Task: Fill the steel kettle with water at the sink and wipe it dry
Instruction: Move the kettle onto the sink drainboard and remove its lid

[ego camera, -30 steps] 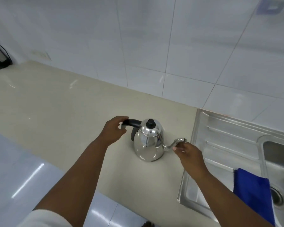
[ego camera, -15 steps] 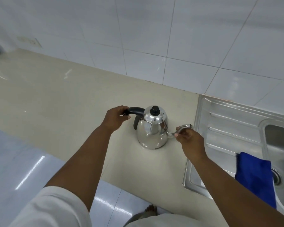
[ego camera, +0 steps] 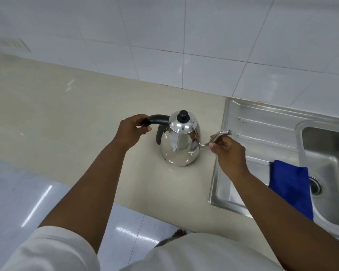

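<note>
1. The steel kettle (ego camera: 181, 147) stood upright on the beige surface (ego camera: 66, 114), just left of the sink (ego camera: 262, 122). Its lid (ego camera: 182, 124) was on, and its spout (ego camera: 219, 134) pointed right, with the tip over the drainboard edge.
2. The left hand (ego camera: 130, 132) had its fingers curled round the outer end of the black handle (ego camera: 157, 119). The right hand (ego camera: 228, 151) pinched the thin spout below its tip.
3. Compared with the frames from a second and half a second before, little had changed. Both holds were the same and the kettle's base still rested on the surface at the same spot beside the sink. What differed was mainly the view, which had come closer and tilted down, hiding the dark object at the far left.
4. The task therefore seemed to be at its very start: the kettle was gripped but not lifted, and filling lay wholly ahead.
5. The blue cloth (ego camera: 291, 186) hung over the sink's near edge beside the basin, untouched and ready for wiping. No tap was in view.
</note>
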`<state>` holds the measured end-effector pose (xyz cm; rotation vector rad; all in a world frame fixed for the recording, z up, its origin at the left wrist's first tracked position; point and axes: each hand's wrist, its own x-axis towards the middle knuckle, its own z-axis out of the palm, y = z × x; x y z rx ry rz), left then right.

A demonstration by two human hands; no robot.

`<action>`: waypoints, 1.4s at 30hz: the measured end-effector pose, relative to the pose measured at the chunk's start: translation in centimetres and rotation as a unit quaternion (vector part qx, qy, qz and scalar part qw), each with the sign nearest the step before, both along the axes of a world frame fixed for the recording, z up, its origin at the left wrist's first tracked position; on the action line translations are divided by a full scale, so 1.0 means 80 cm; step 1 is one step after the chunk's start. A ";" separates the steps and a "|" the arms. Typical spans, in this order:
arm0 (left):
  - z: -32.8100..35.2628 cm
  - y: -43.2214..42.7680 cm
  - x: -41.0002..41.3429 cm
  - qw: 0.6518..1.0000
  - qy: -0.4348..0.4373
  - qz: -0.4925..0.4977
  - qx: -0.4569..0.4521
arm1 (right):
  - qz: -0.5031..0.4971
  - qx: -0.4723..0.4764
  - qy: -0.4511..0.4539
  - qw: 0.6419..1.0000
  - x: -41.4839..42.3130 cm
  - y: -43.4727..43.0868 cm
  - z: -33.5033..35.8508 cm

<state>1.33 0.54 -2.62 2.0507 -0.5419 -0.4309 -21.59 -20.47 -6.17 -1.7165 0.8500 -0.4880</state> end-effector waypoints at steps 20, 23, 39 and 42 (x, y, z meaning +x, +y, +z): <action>0.003 -0.146 -0.186 0.988 -0.034 -0.152 0.001 | -0.081 0.008 0.009 0.997 -0.223 -0.117 0.036; -0.009 -0.153 -0.202 0.988 -0.026 -0.153 0.009 | -0.082 0.011 0.014 0.997 -0.239 -0.126 0.023; -0.034 -0.171 -0.250 0.988 -0.030 -0.140 0.052 | -0.068 -0.003 0.060 0.996 -0.285 -0.147 -0.019; -0.036 -0.168 -0.254 0.990 -0.034 -0.129 0.041 | -0.062 -0.043 0.080 0.994 -0.285 -0.145 -0.016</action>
